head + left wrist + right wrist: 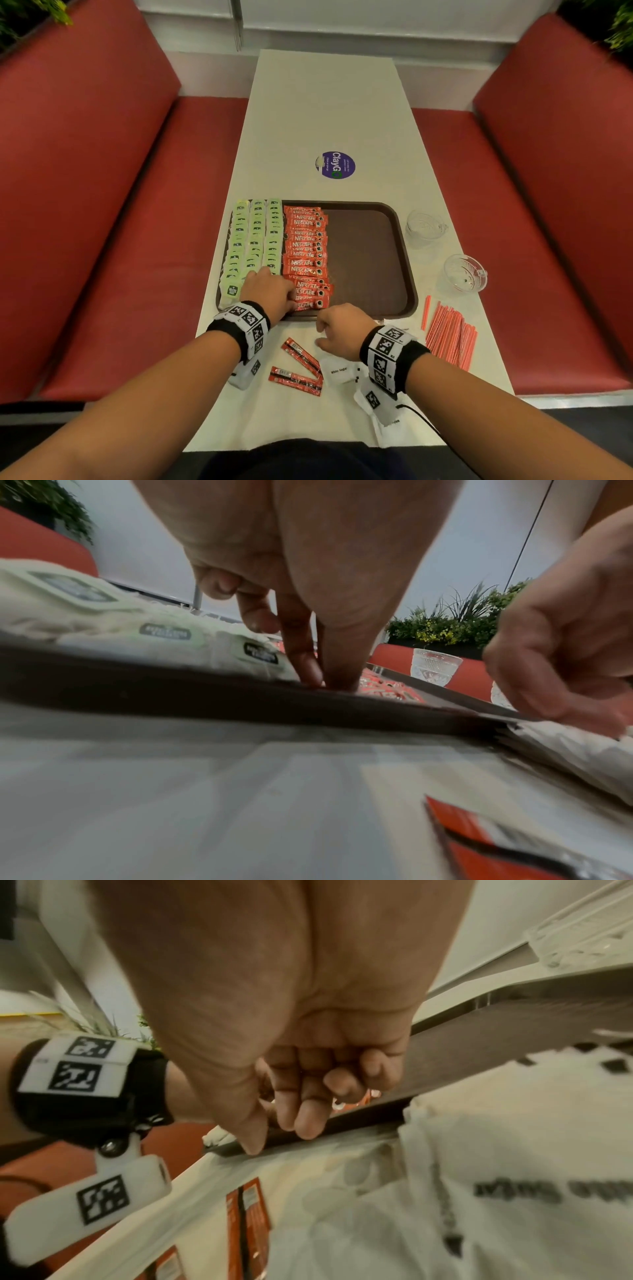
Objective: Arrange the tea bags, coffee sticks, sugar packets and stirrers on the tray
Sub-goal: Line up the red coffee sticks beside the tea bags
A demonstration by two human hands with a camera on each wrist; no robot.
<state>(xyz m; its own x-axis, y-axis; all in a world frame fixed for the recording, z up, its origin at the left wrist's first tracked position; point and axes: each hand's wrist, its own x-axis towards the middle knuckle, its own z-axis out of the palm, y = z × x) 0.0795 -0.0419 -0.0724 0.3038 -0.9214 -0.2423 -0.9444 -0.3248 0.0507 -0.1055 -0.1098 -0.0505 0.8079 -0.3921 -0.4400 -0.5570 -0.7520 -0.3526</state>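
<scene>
A brown tray (370, 260) holds three columns of green tea bags (255, 236) on its left side, and beside them a column of red coffee sticks (306, 253). My left hand (294, 298) is at the near end of that column. Its thumb and forefinger point down together and pinch the nearest coffee stick (310, 305); in the left wrist view the tips (318, 680) meet just behind the tray rim (171, 693). My right hand (320, 334) hovers at the tray's near edge, loosely curled and holding nothing. Loose coffee sticks (301, 356) and white sugar packets (339, 371) lie on the table near me.
Red stirrers (450, 337) lie in a loose heap right of the tray's near corner. Two glass cups (424, 224) (466, 274) stand right of the tray. A purple round sticker (337, 165) marks the table beyond it. Red bench seats flank the narrow table.
</scene>
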